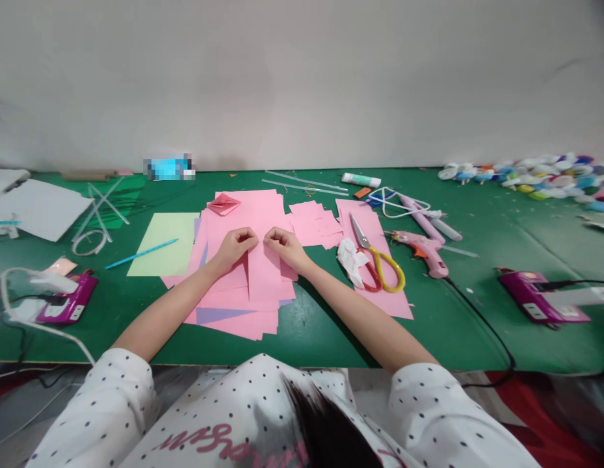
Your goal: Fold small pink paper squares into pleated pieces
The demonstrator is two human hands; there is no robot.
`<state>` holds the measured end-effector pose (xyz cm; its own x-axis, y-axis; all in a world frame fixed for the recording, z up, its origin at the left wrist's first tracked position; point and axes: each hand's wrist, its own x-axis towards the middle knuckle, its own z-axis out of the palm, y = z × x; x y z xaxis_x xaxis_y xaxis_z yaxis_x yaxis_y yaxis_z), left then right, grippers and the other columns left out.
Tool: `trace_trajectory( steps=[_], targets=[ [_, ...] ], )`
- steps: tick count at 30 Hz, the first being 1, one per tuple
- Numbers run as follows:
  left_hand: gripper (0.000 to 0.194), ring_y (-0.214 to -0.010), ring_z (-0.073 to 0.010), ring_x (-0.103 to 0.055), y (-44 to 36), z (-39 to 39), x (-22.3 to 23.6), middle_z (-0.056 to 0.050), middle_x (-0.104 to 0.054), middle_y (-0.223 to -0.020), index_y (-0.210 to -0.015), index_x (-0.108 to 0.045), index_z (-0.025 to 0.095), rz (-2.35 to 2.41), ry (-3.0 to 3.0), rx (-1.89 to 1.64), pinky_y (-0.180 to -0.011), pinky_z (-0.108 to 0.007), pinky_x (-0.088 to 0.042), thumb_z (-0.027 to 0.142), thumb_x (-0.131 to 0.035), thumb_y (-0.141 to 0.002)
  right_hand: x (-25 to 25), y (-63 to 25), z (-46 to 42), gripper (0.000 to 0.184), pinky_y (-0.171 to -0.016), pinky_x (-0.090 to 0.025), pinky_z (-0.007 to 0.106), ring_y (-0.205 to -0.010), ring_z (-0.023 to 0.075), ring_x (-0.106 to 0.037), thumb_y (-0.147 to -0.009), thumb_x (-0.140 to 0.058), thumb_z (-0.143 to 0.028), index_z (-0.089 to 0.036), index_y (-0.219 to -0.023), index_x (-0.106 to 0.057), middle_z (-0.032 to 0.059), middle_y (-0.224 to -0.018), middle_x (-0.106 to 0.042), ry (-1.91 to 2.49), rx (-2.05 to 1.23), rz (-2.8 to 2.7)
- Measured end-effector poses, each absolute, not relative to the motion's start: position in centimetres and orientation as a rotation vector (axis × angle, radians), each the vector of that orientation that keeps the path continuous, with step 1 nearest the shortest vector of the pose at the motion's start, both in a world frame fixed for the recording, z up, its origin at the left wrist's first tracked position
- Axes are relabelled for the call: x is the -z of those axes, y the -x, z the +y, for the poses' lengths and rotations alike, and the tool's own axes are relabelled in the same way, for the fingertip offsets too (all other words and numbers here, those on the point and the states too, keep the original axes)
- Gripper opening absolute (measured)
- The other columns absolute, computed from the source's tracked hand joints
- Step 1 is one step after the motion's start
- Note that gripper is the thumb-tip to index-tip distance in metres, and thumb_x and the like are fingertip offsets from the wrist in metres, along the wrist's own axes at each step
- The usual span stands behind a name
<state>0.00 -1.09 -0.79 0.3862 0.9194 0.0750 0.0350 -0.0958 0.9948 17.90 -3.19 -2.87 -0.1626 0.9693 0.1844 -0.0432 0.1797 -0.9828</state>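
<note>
Fingers (246, 234) pinch pink paper (264, 273) — the gripped edge hard to see.

A white top (240, 398) was dotted in black, matching sleeves (431, 400) left the forearms (172, 305) bare, pink lettering (214, 434) crossed the front, dark hair (328, 426) hung down.

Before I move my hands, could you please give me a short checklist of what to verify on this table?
1. Left hand and right hand pinching the pink strip: ok.
2. Pink sheets beneath squared up: not ok, edges fan out.
3. Scissors away from both hands: ok, to the right.
4. Glue gun cool: cannot tell.
5. Blue pencil away from both hands: ok, lying partly on pale green paper.
</note>
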Motion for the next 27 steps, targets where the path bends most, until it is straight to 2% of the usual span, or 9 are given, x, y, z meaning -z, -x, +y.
trace_trajectory(
  steps=[16,27],
  targets=[
    [0.013,-0.063,-0.0103,-0.044,0.11,-1.07,1.0,0.003,-0.054,-0.066,-0.069,-0.062,0.015,0.881,-1.589,-0.872,-0.062,-0.025,-0.034,0.026,-0.065,-0.073,2.63,-17.74,-3.16,0.011,-0.067,-0.039,0.029,-0.067,0.0133,-0.049,-0.073,-0.061,-0.029,-0.019,-0.072,-0.057,-0.002,-0.07,-0.056,0.938,-1.211,-1.497],
    [0.01,-0.057,-0.0084,-0.034,-0.05,-1.18,0.7,0.005,-0.045,-0.059,-0.064,-0.059,0.015,0.89,-1.474,-0.908,-0.056,-0.025,-0.027,0.022,-0.064,-0.07,2.28,-18.16,-3.26,0.008,-0.059,-0.035,0.026,-0.06,0.0115,-0.043,-0.069,-0.057,-0.028,-0.02,-0.07,-0.057,-0.0036,-0.064,-0.051,0.934,-1.241,-1.405]
  ],
)
